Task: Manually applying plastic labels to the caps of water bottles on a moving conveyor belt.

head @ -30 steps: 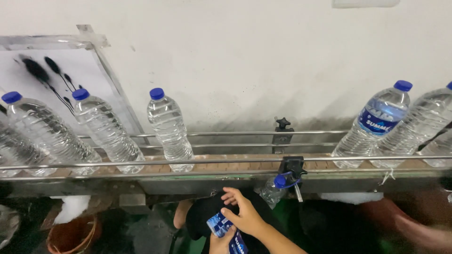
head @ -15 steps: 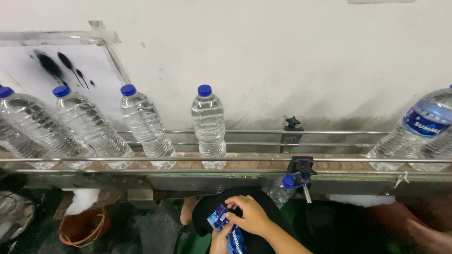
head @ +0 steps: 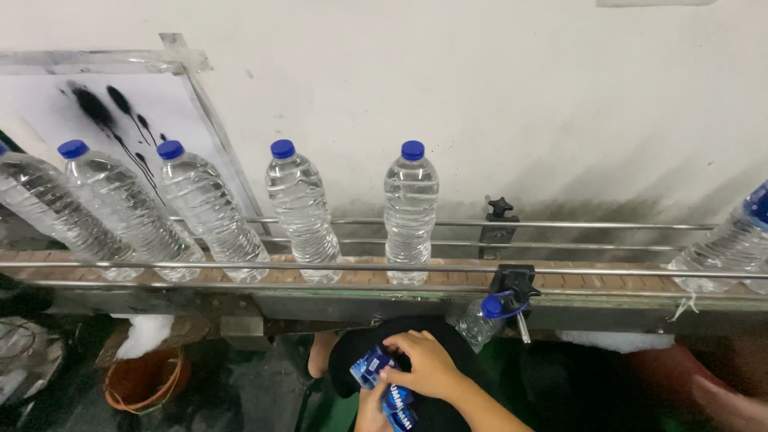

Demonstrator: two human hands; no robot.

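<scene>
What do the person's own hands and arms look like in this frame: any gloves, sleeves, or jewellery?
Both hands are bare, with no gloves. The right hand shows no ring or watch, and its forearm is uncovered down to the frame edge, with no sleeve in sight. The left hand is mostly hidden under the right one and cut by the bottom edge, so only part shows, also ungloved.

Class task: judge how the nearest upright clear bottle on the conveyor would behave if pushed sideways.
The bottle is tall with a narrow base, so it would probably tip. It looks full, so likely heavy for its size. The rail in front might catch it.
</scene>
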